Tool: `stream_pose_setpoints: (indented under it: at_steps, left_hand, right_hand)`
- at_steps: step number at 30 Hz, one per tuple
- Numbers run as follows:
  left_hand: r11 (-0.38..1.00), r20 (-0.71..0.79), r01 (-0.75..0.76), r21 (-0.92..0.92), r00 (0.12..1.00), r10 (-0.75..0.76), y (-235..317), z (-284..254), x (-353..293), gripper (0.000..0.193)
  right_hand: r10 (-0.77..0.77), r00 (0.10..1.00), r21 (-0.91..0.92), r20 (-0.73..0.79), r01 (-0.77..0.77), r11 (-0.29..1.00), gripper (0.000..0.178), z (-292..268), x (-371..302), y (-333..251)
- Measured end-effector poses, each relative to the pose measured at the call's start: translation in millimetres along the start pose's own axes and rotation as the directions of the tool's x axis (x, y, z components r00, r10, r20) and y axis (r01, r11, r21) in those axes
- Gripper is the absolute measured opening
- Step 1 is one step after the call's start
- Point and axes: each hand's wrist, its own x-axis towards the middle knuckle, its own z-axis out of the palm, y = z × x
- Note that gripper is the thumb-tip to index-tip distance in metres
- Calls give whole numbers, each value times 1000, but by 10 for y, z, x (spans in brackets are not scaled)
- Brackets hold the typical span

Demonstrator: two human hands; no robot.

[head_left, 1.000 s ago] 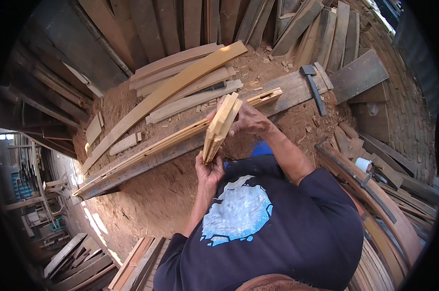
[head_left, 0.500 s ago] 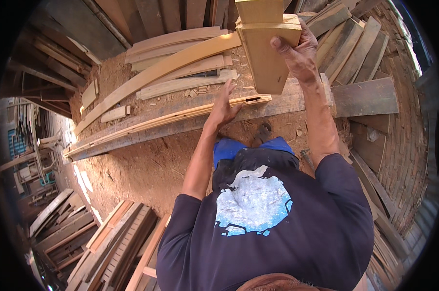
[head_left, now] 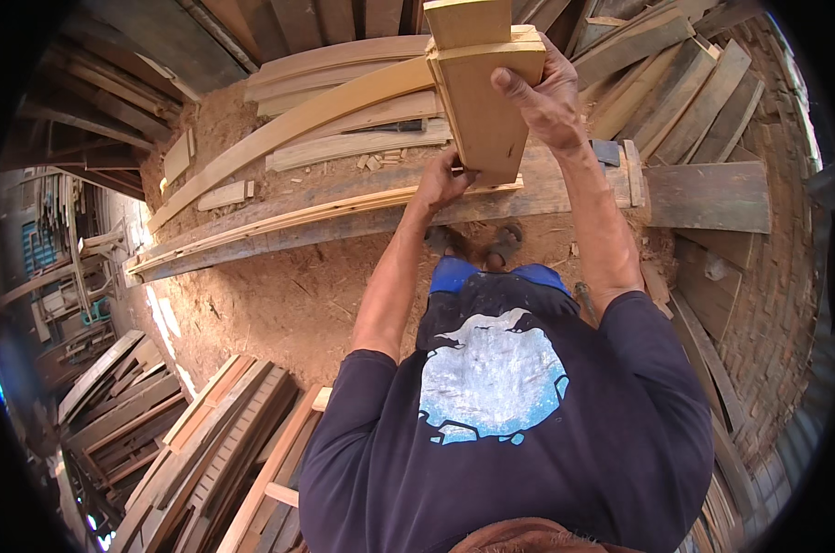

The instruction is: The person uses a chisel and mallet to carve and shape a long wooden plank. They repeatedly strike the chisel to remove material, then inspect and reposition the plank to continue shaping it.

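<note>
head view: stack of short wooden boards is now raised higher and closer to the camera than a second ago, well above the long planks on the sawdust ground. right hand clamps its upper edge, fingers curled tight; left hand cups the bottom end, fingers closed under it.

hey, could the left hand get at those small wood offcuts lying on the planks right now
Probably not yet: the left hand grips the bottom of the held boards. The small offcuts lie close, unobstructed, but the hand would need to let go first.
</note>
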Motion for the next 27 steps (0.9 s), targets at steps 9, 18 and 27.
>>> stream_pose_setpoints:
  at_steps: [9, 18, 27]
  left_hand:
    - [1000, -54, -2, -29, 999, 0, -59, 44, -8, 37]
    - [991, -83, -108, 75, 990, 114, -130, 143, -118, 37]
    - [891, -47, -161, 425, 979, 199, -266, 236, -218, 33]
  right_hand:
    - [-3, 1000, -11, 22, 4, 1000, 46, -68, -11, 41]
    - [137, 985, -47, 104, -133, 990, 50, -194, -270, -200]
    - [260, 952, -311, 164, -200, 929, 55, -336, -837, -381]
